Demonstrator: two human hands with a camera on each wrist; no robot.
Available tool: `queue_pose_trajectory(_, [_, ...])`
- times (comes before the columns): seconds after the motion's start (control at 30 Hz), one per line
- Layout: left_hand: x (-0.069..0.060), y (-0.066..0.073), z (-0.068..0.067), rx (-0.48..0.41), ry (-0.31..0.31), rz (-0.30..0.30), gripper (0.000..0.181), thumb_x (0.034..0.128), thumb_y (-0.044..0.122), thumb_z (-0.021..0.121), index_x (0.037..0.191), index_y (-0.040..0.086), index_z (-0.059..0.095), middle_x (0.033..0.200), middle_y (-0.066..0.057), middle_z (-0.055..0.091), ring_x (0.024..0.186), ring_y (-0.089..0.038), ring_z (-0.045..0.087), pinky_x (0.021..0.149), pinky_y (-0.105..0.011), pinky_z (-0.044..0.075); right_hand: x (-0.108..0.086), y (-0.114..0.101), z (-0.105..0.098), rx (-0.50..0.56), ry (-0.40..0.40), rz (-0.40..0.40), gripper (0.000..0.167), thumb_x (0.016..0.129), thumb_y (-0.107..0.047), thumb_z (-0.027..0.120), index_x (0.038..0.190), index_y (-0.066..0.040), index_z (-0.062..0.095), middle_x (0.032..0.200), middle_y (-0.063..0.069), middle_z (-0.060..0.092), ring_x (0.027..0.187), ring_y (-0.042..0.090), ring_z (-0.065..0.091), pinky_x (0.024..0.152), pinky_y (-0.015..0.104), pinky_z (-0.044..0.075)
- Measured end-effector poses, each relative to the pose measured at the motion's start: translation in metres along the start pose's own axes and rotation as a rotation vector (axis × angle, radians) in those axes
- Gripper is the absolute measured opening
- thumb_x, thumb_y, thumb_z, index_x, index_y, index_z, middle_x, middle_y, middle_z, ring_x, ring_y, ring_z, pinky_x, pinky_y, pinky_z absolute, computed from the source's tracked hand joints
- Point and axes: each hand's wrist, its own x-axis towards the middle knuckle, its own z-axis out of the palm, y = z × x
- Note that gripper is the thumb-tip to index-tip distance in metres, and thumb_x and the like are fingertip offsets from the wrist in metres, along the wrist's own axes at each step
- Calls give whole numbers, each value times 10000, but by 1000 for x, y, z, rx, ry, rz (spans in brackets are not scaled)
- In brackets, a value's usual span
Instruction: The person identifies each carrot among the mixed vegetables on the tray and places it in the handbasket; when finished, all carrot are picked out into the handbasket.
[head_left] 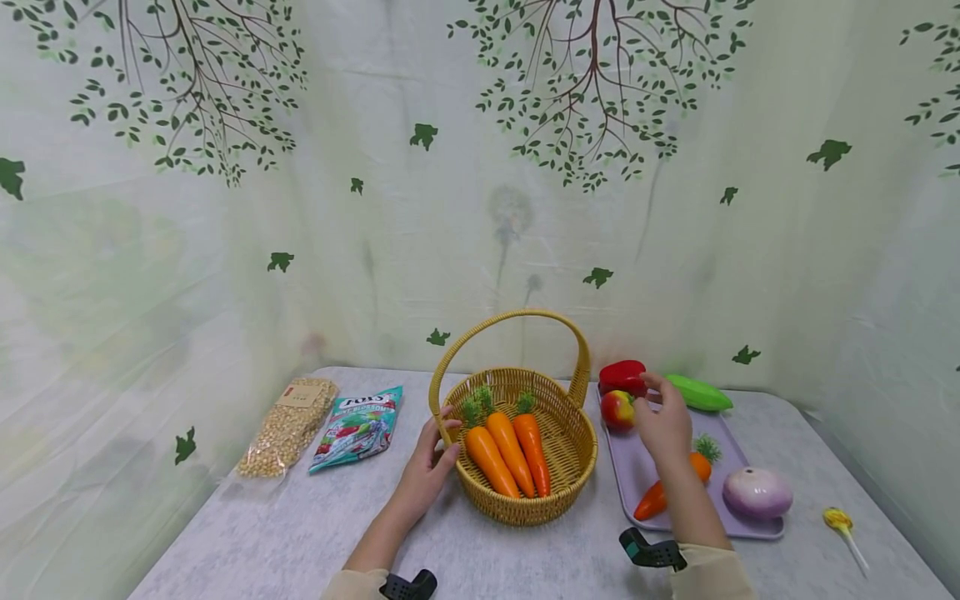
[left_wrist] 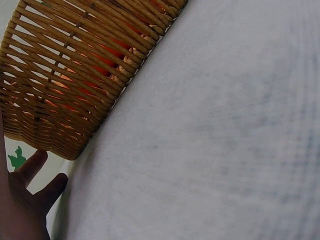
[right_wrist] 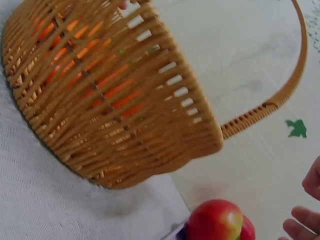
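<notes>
A yellow-brown wicker basket (head_left: pixel 517 512) stands on the table with three orange toy carrots (head_left: pixel 510 450) in it, green tops toward the back. At its left side my left hand (head_left: pixel 423 467) holds the rim near the foot of the handle; lower fingers stretch along the outside in the left wrist view. My right hand (head_left: pixel 665 425) hovers over the lilac tray (head_left: pixel 622 483), fingers loosely bent and apart, nothing between them. Closest to it is a red-and-yellow apple (head_left: pixel 618 411), with a red bell pepper (head_left: pixel 622 377) behind. Under the right forearm lies another carrot (head_left: pixel 651 502), partly hidden.
The tray also bears a green vegetable (head_left: pixel 701 393) at its back and a purple-white onion-like vegetable (head_left: pixel 757 493) at front right. A yellow lollipop (head_left: pixel 838 521) lies right of it. Far left are a bag of corn kernels (head_left: pixel 288 429) and a teal candy bag (head_left: pixel 358 427).
</notes>
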Motion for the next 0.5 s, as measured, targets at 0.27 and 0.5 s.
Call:
queue_pose_trajectory(0.27, [-1, -2, 0, -3, 0, -3, 437, 1045, 197, 517, 1464, 110, 429, 1612, -22, 321, 1446, -310, 405, 1090, -349, 467, 6, 14, -4, -3, 3, 40, 503, 972, -138, 470, 1473, -100, 456, 1499, 178, 451, 1351, 371, 423, 1085, 552, 422])
queue_pose_trajectory(0.5, [-1, 0, 0, 3, 0, -22, 410, 1042, 241, 527, 1425, 105, 466, 1633, -4, 284, 1465, -310, 383, 1106, -363, 452, 11, 28, -4, -10, -12, 58, 504, 980, -135, 493, 1478, -77, 438, 1516, 201, 421, 1369, 398, 399, 1116, 569, 379])
